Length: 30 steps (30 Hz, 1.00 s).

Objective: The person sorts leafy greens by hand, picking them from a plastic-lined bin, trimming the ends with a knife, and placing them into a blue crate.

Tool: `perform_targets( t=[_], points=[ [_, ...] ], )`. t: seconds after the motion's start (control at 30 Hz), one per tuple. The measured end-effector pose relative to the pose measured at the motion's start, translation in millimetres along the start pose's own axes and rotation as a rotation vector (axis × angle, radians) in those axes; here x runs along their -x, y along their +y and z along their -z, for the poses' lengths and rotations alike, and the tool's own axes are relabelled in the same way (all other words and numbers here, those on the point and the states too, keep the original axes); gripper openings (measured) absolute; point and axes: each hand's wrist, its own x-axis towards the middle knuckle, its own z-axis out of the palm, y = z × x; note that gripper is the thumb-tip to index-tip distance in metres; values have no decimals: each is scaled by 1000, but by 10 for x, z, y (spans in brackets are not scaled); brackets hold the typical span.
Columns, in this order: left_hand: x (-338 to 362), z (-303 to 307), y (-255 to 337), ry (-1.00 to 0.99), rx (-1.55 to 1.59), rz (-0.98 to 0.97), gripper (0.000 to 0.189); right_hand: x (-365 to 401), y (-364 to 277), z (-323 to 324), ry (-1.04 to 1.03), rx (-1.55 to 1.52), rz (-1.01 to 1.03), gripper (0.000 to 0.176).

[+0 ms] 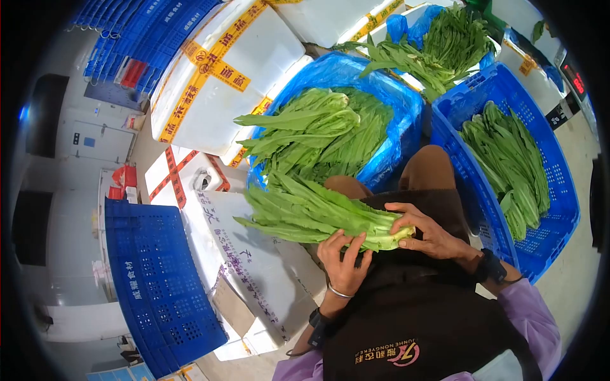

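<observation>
Across my lap lies a head of long-leaf lettuce [311, 213], its leaves pointing left and its pale cut base to the right. My left hand [346, 263] grips the stalks from the near side, fingers curled over them. Around the base end my right hand [426, 232] is closed, thumb below and fingers on top. Just beyond, more lettuce [318, 127] is heaped in a crate lined with a blue plastic bag [397, 105]. To my right, a blue perforated crate [467, 171] holds several heads of lettuce [508, 165] laid lengthwise.
White foam boxes [254, 51] with yellow tape stand at the far left. A printed white box [254, 254] and an upright blue crate [159, 273] are on my left. More greens [438, 51] lie in a box at the back, near a scale with a red display [577, 79].
</observation>
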Motion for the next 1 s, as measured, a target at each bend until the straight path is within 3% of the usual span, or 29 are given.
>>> perform_targets(
  t=[0.13, 0.27, 0.63, 0.7, 1.0],
  points=[
    [102, -29, 2, -14, -85, -57, 55, 34, 55, -81, 124, 30, 33, 14],
    [119, -47, -11, -9, -85, -59, 53, 45, -3, -101, 256, 36, 35, 14],
    [184, -92, -33, 88, -160, -125, 42, 3, 79, -112, 317, 33, 99, 15],
    [186, -154, -36, 264, -213, -191, 34, -16, 68, -115, 335, 33, 98, 15],
    [130, -213, -81, 155, -179, -330, 30, -77, 115, -124, 439, 95, 80, 12]
  ],
)
